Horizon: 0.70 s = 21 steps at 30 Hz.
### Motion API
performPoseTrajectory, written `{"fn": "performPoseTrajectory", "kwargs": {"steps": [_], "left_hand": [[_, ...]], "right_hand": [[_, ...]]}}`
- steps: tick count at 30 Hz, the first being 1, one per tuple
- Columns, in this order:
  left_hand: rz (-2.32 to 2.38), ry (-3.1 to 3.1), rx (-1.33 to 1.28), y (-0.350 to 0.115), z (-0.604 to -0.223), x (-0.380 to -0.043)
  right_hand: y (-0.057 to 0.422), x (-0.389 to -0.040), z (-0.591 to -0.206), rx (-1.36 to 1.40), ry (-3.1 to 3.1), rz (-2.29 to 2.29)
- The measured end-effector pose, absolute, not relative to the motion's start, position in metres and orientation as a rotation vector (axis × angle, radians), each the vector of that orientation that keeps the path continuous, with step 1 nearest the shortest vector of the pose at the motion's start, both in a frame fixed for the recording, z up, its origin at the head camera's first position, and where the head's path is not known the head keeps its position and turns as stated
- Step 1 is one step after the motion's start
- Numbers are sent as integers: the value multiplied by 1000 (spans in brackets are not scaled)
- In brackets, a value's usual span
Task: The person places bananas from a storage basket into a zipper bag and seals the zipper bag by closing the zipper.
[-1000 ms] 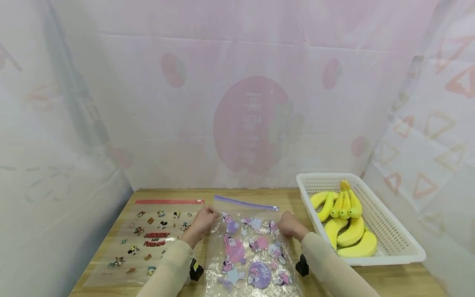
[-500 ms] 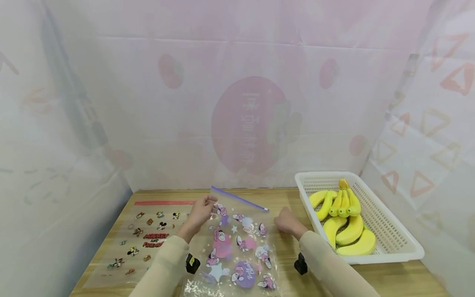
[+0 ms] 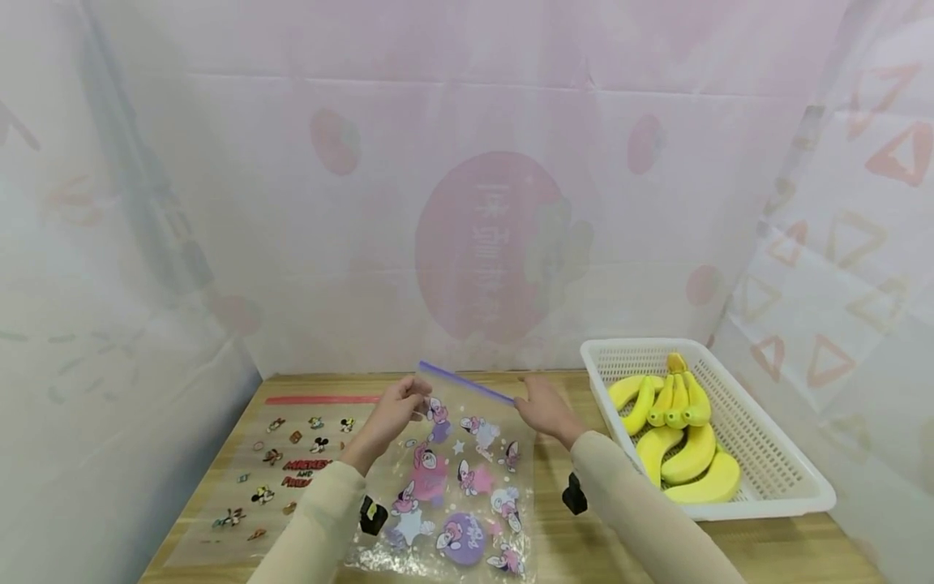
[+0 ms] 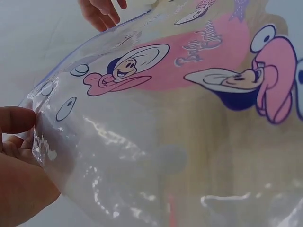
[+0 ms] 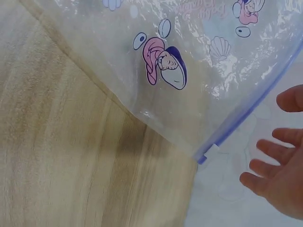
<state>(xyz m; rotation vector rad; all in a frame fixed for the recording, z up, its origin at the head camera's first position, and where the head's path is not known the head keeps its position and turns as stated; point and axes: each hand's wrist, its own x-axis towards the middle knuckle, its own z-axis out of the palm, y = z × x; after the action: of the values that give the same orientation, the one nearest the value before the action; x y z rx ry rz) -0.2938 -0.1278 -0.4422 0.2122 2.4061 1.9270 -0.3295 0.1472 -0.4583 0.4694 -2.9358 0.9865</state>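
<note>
A clear zip bag (image 3: 477,454) with pink and purple cartoon prints hangs tilted over the table, its purple zip strip (image 3: 456,378) at the far end. At its upper left edge my left hand (image 3: 388,418) pinches the film between thumb and fingers; the left wrist view shows this left hand (image 4: 23,170) with the plastic bulging beside it. My right hand (image 3: 546,410) is by the right end of the strip. In the right wrist view the right hand (image 5: 279,163) has its fingers spread, apart from the strip and its white slider (image 5: 211,151).
A second clear bag (image 3: 251,470) with a red zip strip and small cartoon prints lies flat on the wooden table (image 3: 620,551) at left. At right stands a white plastic basket (image 3: 777,454) holding several yellow bananas (image 3: 704,478). Printed cloth (image 3: 496,243) surrounds the table.
The left hand has lifted the bag's left edge, and the bag has swung left and tilted. My right hand has left the bag's right side and moved up to the zip strip's end.
</note>
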Motion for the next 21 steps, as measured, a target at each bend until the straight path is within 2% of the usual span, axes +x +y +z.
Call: {"fn": "performPoseTrajectory", "kwargs": {"steps": [13, 21], "left_hand": [[1966, 2360, 271, -132, -442, -295], [1929, 2439, 190, -138, -445, -298]], "right_hand": [[140, -338, -463, 650, -2890, 1214], [141, -335, -464, 749, -2900, 1290]]}}
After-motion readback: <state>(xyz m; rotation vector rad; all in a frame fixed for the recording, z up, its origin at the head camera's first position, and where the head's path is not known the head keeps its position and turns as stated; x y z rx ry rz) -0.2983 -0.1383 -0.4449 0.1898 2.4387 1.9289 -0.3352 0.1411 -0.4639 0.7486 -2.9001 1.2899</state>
